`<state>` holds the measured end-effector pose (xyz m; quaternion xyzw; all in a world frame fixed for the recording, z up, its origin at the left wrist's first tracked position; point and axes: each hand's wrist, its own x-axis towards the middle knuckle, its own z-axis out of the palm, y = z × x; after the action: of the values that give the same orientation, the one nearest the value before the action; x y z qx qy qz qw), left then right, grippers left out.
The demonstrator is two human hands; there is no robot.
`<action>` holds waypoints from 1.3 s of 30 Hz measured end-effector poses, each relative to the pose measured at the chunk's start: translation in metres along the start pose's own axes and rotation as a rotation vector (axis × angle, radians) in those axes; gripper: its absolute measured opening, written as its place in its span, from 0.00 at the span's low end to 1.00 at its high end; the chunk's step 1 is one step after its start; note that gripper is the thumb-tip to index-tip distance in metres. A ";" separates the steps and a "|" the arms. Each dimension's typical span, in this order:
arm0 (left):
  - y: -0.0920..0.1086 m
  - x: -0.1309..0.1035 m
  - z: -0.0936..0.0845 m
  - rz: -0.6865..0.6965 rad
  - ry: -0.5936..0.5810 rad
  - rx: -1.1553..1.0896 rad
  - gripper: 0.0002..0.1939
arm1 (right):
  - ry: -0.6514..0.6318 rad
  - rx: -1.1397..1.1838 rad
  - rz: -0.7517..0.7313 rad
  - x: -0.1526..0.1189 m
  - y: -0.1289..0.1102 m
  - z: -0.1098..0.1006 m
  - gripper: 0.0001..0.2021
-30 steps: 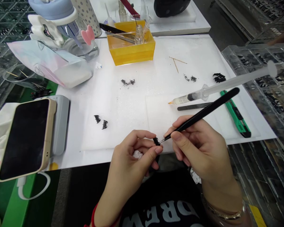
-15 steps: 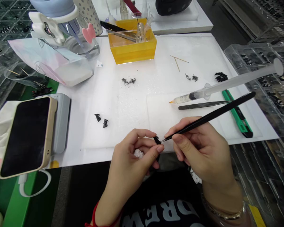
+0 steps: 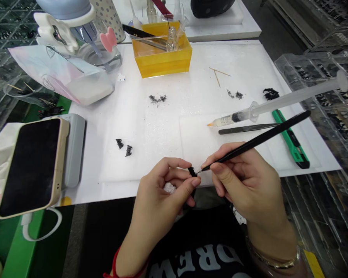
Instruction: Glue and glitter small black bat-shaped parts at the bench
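My left hand [image 3: 166,189] pinches a small black curled-edge piece [image 3: 192,171] between its thumb and fingers, above the front edge of the white board. A crumpled white tissue [image 3: 169,188] sits in the palm of that hand. My right hand [image 3: 246,181] grips black tweezers [image 3: 255,141], slanting up to the right. Their thin metal tip meets the edge of the black piece or lies very close; I cannot tell whether it touches. Two similar black pieces [image 3: 128,150] lie on the board to the left of my hands.
Right of centre lie a syringe [image 3: 266,104], another pair of tweezers [image 3: 246,129] and a green cutter [image 3: 291,141]. A yellow box [image 3: 164,63] stands at the back. On the left are a phone [image 3: 30,166], a soft pouch [image 3: 63,77] and a cup [image 3: 87,34]. Black crumbs [image 3: 158,99] dot the board [image 3: 150,127].
Almost nothing differs. The tweezers' rear end has dipped slightly to the left, while the left hand keeps the black piece in the same place.
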<state>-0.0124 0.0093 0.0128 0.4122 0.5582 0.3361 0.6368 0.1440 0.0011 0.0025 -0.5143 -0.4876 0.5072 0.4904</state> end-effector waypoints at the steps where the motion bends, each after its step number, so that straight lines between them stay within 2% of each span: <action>1: 0.000 0.000 -0.001 -0.003 -0.016 0.002 0.12 | 0.000 0.000 0.001 0.000 0.000 0.000 0.04; 7: 0.001 -0.002 0.003 0.009 0.060 0.016 0.08 | -0.009 -0.006 0.005 0.002 -0.001 0.000 0.04; 10: 0.002 -0.002 0.004 0.015 0.035 0.023 0.09 | -0.018 -0.015 0.006 0.002 -0.001 -0.001 0.03; 15: 0.004 -0.001 0.004 0.013 0.080 0.034 0.08 | -0.016 -0.024 0.007 0.002 0.000 -0.001 0.04; 20: 0.005 -0.002 0.007 -0.006 0.088 0.005 0.12 | 0.007 -0.032 0.001 0.001 0.000 0.000 0.04; 25: 0.006 -0.004 0.010 -0.007 0.152 -0.005 0.10 | 0.016 -0.036 0.001 -0.001 -0.001 0.000 0.05; 29: 0.007 -0.003 0.008 -0.024 0.124 -0.002 0.11 | 0.014 -0.026 0.008 0.000 -0.001 0.000 0.05; 34: 0.005 -0.002 0.006 -0.011 0.078 0.008 0.08 | 0.006 0.018 0.011 0.001 -0.002 0.000 0.05; 39: 0.003 -0.003 0.006 0.015 0.105 0.006 0.08 | 0.000 0.021 0.030 0.001 -0.002 0.000 0.04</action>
<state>-0.0065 0.0067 0.0173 0.4003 0.5888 0.3604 0.6026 0.1444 0.0019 0.0047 -0.5163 -0.4744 0.5194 0.4884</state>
